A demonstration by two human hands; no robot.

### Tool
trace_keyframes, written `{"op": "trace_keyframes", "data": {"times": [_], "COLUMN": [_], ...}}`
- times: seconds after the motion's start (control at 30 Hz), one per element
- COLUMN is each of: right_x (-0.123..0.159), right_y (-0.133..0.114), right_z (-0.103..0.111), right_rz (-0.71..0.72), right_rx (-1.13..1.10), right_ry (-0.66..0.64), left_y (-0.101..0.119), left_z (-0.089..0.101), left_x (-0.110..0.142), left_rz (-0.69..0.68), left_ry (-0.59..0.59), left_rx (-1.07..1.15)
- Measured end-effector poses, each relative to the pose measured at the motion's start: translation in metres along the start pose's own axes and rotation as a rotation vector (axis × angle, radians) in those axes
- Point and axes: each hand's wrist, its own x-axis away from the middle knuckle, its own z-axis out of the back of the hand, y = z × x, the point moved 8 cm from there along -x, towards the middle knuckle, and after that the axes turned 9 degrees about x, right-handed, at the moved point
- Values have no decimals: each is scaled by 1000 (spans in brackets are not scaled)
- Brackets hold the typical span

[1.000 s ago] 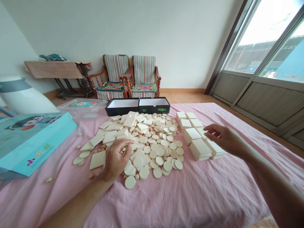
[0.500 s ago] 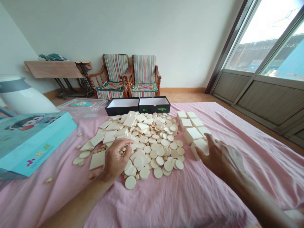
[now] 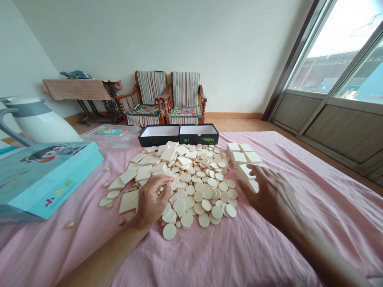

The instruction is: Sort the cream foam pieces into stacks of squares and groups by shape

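My left hand [image 3: 151, 201] curls over the near edge of a heap of cream round discs [image 3: 203, 195], its fingers bent toward the thumb. Whatever they may hold is hidden. Flat cream square tiles [image 3: 158, 167] lie spread to the left and back of the discs, with small wooden beads [image 3: 197, 157] scattered among them. My right hand [image 3: 265, 191] lies over the front of tidy stacks of square tiles [image 3: 239, 158], its fingers wrapped on the nearest stack and covering part of it.
All of this lies on a creased pink bedsheet [image 3: 269, 239]. A black box and its lid [image 3: 178, 135] stand behind the heap. To the left are a turquoise printed box [image 3: 50, 179], a clear plastic case [image 3: 110, 133] and a white-grey jug [image 3: 38, 125]. Wooden chairs [image 3: 182, 93] stand by the far wall.
My right hand has come down from above the stacks and now lies on the front one. My left hand has barely moved. The whole view has shifted slightly.
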Motion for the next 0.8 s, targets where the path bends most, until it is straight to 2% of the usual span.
{"op": "trace_keyframes", "data": {"times": [0.1, 0.23, 0.33, 0.43, 0.53, 0.63, 0.73, 0.8], "right_x": [-27, -67, -96, -119, -132, -135, -127, -117], "right_y": [-51, -131, -179, -209, -227, -233, -223, -203], "right_z": [-11, -42, -62, -74, -81, -84, -78, -67], "right_rz": [157, 371, 444, 432, 408, 419, 446, 456], "right_rx": [-194, -314, -335, -297, -221, -171, -181, -228], "right_ry": [-61, -184, -206, -208, -216, -233, -235, -210], "left_y": [2, 1, 3, 5, 6, 5, 3, 3], "left_z": [2, 6, 7, 7, 8, 8, 8, 7], "left_x": [-1, -1, -1, -1, -1, -2, -2, -2], "left_rz": [-5, 1, -2, -4, 1, 9, 12, 8], "left_ry": [6, 28, 31, 29, 35, 40, 38, 33], "left_rx": [3, 9, 28, 49, 55, 51, 49, 43]}}
